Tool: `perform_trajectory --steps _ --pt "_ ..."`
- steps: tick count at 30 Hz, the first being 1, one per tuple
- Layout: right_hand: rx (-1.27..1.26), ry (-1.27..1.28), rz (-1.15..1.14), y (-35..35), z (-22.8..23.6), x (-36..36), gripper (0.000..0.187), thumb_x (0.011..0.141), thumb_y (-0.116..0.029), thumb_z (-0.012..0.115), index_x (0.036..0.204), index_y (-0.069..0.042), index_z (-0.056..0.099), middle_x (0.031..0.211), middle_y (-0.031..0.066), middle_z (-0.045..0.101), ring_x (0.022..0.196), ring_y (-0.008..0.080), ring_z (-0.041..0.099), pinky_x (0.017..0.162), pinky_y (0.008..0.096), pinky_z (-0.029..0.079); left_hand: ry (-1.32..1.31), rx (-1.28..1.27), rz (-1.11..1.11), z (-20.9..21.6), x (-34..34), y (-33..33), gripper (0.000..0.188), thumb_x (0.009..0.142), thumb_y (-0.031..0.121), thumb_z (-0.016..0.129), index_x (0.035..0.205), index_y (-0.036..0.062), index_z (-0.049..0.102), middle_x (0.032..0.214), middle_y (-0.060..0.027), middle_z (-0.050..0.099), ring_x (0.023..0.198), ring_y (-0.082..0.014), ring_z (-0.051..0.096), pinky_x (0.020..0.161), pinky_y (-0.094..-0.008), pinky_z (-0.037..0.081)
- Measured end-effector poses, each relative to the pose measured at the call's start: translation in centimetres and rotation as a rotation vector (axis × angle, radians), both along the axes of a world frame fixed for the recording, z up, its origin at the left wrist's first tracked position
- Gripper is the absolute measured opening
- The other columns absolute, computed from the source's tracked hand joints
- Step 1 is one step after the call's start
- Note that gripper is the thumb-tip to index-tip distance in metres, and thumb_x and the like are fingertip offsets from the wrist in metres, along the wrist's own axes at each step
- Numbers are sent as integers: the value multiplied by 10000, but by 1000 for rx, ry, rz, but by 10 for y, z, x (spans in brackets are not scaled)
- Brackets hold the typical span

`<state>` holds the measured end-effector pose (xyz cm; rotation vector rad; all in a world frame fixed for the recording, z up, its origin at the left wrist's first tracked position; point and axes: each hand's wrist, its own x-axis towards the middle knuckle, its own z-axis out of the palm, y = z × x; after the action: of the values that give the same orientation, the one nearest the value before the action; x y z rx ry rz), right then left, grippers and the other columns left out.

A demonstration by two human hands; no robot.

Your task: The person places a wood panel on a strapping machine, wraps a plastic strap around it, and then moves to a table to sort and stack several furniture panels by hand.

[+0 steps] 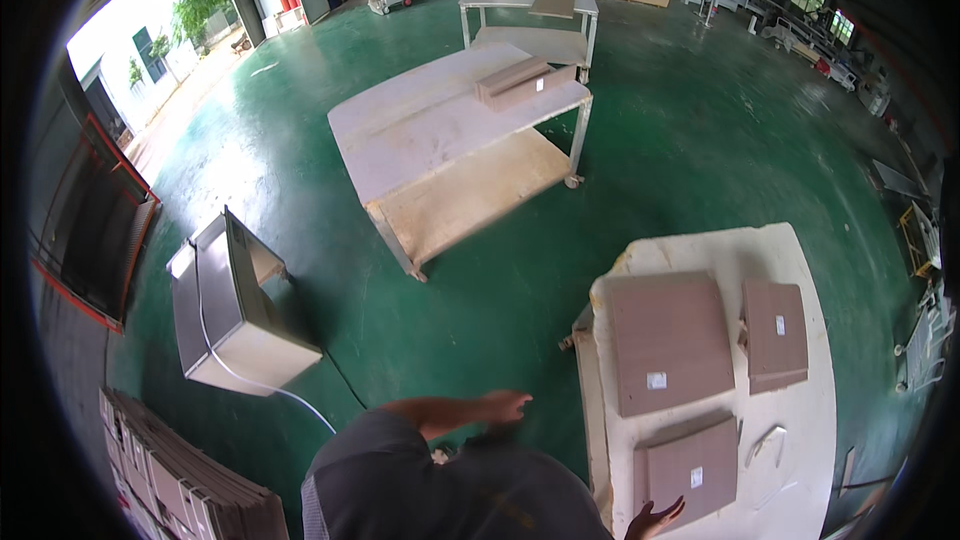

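Below, the right hand (pixel 655 518), fingers spread open, touches the nearest brown panel (pixel 688 468) on the white table (pixel 810 420) at five o'clock; the left hand (pixel 503 406) hangs open, empty.

A glossy green-painted concrete floor (pixel 680 130) is lit by daylight from an open doorway (pixel 130 50); two-tier wheeled wooden carts (pixel 450 140) are parked across it.

Open green floor (pixel 480 310) between carts (pixel 455 155)
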<state>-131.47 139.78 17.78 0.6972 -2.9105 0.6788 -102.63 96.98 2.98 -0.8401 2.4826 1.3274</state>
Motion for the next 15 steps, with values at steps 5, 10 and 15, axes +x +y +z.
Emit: perform_trajectory --steps 5,10,15 --pt "-123 -111 89 -157 -31 -7 781 820 -115 731 1518 -35 391 1510 263 412 1409 479 391 1165 568 338 -105 -146 227 -7 36 -185 549 890 283 634 1420 152 578 1287 -137 691 1152 -363 667 917 -498 550" --pt "-161 -276 221 -359 -20 -5 720 837 90 610 1515 -34 401 1592 230 347 1463 443 364 1217 504 318 -215 -233 349 54 36 -376 511 907 307 615 1399 171 605 1249 -143 703 1122 -372 677 901 -518 557" --pt "-340 -276 338 -565 -20 -22 689 848 94 612 1494 -50 419 1556 206 390 1400 423 441 1149 513 407 -253 -444 431 118 32 -586 492 926 326 624 1379 132 612 1286 -194 668 1201 -396 629 976 -510 531"
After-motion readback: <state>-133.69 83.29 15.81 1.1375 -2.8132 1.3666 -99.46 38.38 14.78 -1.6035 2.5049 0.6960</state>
